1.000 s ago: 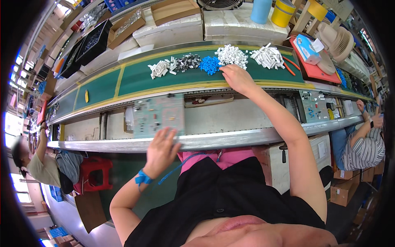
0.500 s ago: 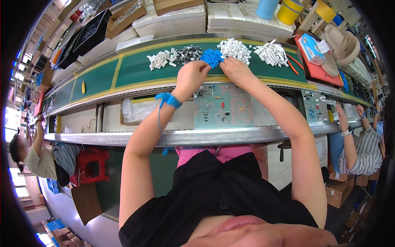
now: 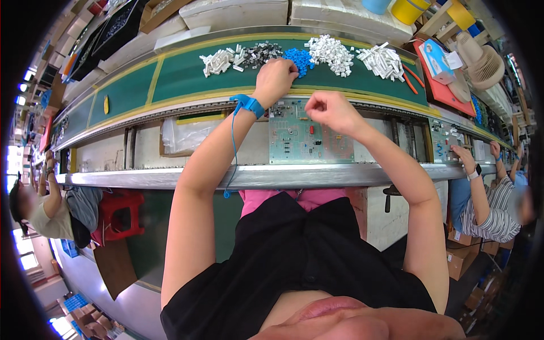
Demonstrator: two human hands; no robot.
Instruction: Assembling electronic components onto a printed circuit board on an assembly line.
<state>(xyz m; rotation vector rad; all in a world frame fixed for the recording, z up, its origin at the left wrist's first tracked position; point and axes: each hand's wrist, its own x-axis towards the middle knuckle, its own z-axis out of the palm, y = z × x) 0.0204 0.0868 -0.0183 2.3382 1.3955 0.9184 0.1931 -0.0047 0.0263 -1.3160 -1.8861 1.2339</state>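
My left hand point(image 3: 276, 78), with a blue strap point(image 3: 247, 105) on its wrist, has its fingers curled together at the near left edge of a pile of small blue components point(image 3: 299, 60). What those fingers hold, if anything, is hidden. My right hand point(image 3: 334, 112) hangs over the upper right of a green circuit board point(image 3: 283, 153), its fingers pinched; any part in them is too small to make out. The board carries several small parts, among them a red component point(image 3: 311, 130). It lies on the rails between the metal front edge and the green work surface.
Piles of white parts point(image 3: 220, 62), dark grey parts point(image 3: 263, 52), white blocks point(image 3: 331, 54) and long white pieces point(image 3: 382, 61) line the green surface point(image 3: 187, 76). Red-handled pliers point(image 3: 412, 79) lie at right. Another board point(image 3: 445, 139) sits before a co-worker point(image 3: 487, 204).
My right hand has drawn back from the blue pile, toward me, over the board. My left hand remains by the blue pile. The whole view has shifted slightly.
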